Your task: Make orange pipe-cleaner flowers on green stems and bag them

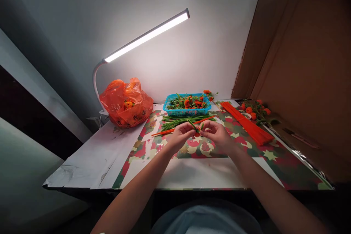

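1. Left hand [182, 134]: in front of the basket [187, 112], thumb and fingers pinched on the piece.
2. Right hand [217, 134]: in front of the basket and slightly to its right, likewise pinched on the piece. The two hands are close together, fingertips nearly meeting.
3. Piece [197, 134]: between the fingertips, in front of the basket; green strips rise from it, with orange below. Finer detail is hidden by the fingers.
4. Green stems [172, 125]: lying in a loose pile just in front of the basket; orange stems [161, 133] lie with them.
5. Basket: blue, filled with orange flowers [187, 103] and greenery, some blooms reaching past its right rim.
6. Bundle [248, 126]: orange, lying to the right of the basket; a white ring [246, 118] is beside it.
7. Bag [113, 97]: orange plastic, left of the basket, orange blooms visible at its opening.
8. Lamp [148, 36]: lit, its bar above and left of the basket.
9. Cardboard [298, 55]: standing right of the basket.
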`<state>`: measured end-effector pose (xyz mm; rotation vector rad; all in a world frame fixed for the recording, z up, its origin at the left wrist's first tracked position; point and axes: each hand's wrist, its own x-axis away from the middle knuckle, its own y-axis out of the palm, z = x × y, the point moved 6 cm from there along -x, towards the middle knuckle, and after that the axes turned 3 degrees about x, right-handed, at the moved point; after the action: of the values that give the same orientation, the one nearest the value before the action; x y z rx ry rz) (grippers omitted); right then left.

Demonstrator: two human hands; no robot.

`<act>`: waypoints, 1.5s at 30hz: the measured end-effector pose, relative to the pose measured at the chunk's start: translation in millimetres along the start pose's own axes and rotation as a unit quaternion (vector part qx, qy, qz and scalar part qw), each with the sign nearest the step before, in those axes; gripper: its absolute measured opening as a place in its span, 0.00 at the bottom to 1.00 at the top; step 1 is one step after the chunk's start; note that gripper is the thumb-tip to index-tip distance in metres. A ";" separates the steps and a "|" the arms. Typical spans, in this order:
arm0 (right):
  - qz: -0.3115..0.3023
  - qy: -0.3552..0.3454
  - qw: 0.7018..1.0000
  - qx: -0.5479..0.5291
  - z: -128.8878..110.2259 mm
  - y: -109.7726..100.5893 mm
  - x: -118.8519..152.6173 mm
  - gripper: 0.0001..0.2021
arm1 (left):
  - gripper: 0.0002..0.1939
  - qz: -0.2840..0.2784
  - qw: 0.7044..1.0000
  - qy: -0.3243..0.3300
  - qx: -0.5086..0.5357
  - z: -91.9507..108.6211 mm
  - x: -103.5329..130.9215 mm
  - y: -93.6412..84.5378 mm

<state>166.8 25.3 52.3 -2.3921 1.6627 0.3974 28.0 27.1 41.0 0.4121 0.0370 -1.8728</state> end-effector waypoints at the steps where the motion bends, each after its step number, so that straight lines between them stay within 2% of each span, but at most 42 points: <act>1: -0.018 -0.006 1.000 0.013 -3.2 -1.6 -0.8 0.12 | 0.10 -0.005 1.000 -0.003 0.002 1.9 0.0 1.4; 5: -0.060 -0.040 0.994 0.082 -15.9 -8.5 -7.7 0.09 | 0.12 -0.022 1.000 -0.013 0.015 11.7 -1.0 6.4; 12: -0.069 -0.091 0.979 0.170 -46.8 -14.6 -36.9 0.06 | 0.12 -0.042 0.998 -0.037 0.041 33.5 -23.5 3.4; 14: -0.064 -0.110 0.973 0.194 -56.7 -16.0 -47.2 0.05 | 0.11 -0.050 0.998 -0.035 0.036 40.7 -35.7 2.0; 17: -0.021 -0.148 0.957 0.250 -66.7 -18.8 -59.9 0.04 | 0.10 -0.042 0.999 -0.028 0.013 46.5 -55.3 -1.9; 20: 0.041 -0.160 0.942 0.294 -63.6 -18.4 -67.1 0.05 | 0.08 0.002 0.998 0.009 -0.063 45.3 -71.2 -10.0; 22: 0.065 -0.146 0.943 0.291 -54.4 -14.6 -69.8 0.05 | 0.06 0.046 0.990 0.041 -0.123 41.8 -77.5 -17.1; 24: 0.097 -0.128 0.951 0.264 -44.9 -11.6 -71.5 0.06 | 0.06 0.061 0.985 0.050 -0.156 35.2 -81.3 -21.0; 26: 0.104 -0.109 0.960 0.238 -37.4 -7.6 -74.5 0.05 | 0.06 0.062 0.985 0.051 -0.156 29.6 -83.6 -23.8; 30: 0.101 -0.124 0.956 0.247 -38.4 -6.5 -84.3 0.05 | 0.07 0.080 0.989 0.038 -0.122 26.4 -84.8 -32.6; 35: 0.025 -0.151 0.953 0.261 -39.1 -9.6 -95.9 0.04 | 0.07 0.032 0.996 0.007 -0.078 21.1 -84.0 -34.6; 37: 0.021 -0.155 0.957 0.245 -37.2 -14.3 -95.4 0.04 | 0.07 0.016 0.999 -0.019 -0.036 14.4 -84.3 -32.4; 39: 0.032 -0.183 0.955 0.233 -38.6 -20.1 -91.2 0.05 | 0.07 0.004 0.999 -0.033 0.007 10.2 -85.2 -26.4; 41: 0.040 -0.235 0.940 0.243 -43.7 -24.8 -84.6 0.06 | 0.06 0.011 1.000 -0.019 0.015 12.5 -86.3 -19.4; 45: 0.064 -0.330 0.896 0.290 -55.9 -32.6 -73.8 0.11 | 0.05 0.058 0.995 0.051 -0.060 34.6 -86.7 -8.6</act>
<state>178.8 84.3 129.9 -1.4876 1.3567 0.5584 35.1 101.2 97.9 0.4179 0.1902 -1.7238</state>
